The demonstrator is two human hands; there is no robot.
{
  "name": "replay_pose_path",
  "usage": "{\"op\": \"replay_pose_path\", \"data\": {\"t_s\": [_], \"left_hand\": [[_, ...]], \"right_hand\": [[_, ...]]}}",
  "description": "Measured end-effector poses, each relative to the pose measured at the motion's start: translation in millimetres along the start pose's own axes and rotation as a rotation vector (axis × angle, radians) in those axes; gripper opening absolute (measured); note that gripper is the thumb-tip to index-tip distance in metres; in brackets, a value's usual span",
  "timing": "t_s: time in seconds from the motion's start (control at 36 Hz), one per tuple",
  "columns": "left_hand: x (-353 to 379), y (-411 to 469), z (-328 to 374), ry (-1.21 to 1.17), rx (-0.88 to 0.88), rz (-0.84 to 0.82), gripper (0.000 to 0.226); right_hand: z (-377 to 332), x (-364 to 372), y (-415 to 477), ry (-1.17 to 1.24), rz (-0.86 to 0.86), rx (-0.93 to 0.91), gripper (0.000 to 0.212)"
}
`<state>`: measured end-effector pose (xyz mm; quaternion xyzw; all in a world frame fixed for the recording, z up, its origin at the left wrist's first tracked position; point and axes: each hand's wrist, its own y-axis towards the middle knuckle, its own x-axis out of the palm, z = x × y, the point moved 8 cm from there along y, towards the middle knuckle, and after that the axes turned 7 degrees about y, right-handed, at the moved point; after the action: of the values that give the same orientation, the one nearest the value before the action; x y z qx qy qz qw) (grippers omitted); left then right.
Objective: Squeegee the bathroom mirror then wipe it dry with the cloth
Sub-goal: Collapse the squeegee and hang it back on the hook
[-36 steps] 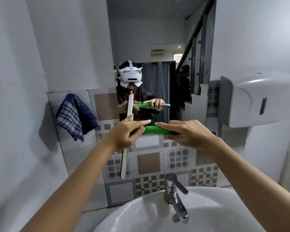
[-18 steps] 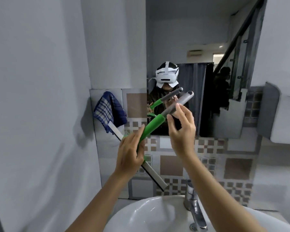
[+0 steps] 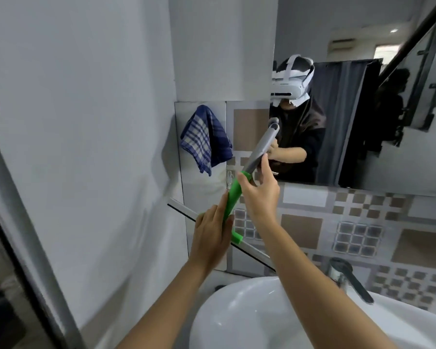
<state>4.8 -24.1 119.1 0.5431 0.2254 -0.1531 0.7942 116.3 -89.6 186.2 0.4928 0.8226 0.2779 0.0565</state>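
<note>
Squeegee (image 3: 233, 197): green grip with a grey upper shaft, held tilted in front of the tiled wall, handle end up toward the mirror's lower left corner; blade bar low and slanting down to the right.
Blade bar (image 3: 184, 210): pale strip with a dark rubber edge; its middle is hidden behind the left hand, its right end behind the right forearm.
Left hand (image 3: 212, 235): fingers laid along the lower green grip, wrapped loosely round it; the palm side is turned away, so how firm the grasp is cannot be judged.
Right hand (image 3: 261, 192): fingers pinched on the shaft where green meets grey, thumb on the near side.
Mirror (image 3: 350, 46): on the wall above the tile band; right and top edges cut off by the frame; shows the person's headset and dark sleeve, with the reflected hand blurred.
Cloth (image 3: 205, 139): blue-and-white checked, hanging on the wall left of the mirror, apart from both hands; its hook is hidden.
Small clip or hook (image 3: 229, 177): pale fitting on the tile below the cloth, possibly adhesive; too blurred to identify.
Washbasin (image 3: 237, 311): white, under the arms; near rim cut off at the bottom edge.
Tap (image 3: 347, 278): chrome lever type, motion-blurred, at the basin's back.
</note>
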Motion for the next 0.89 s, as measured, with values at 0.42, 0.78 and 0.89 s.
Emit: {"op": "replay_pose_path", "data": {"t_s": [0.42,0.78,0.89], "left_hand": [[62.7,-56.0,-78.2,-0.283,-0.24,-0.344,0.063],[85.8,-82.4,-110.7,-0.328,-0.397,-0.342,0.065],[88.1,-83.3,-118.2,-0.316,-0.419,-0.315,0.066]], "right_hand": [[105.6,35.7,-23.0,0.001,-0.188,0.137,0.077],[144.8,57.1,-37.2,-0.03,-0.257,0.209,0.071],[145.9,61.0,-37.2,0.004,-0.286,0.227,0.069]]}}
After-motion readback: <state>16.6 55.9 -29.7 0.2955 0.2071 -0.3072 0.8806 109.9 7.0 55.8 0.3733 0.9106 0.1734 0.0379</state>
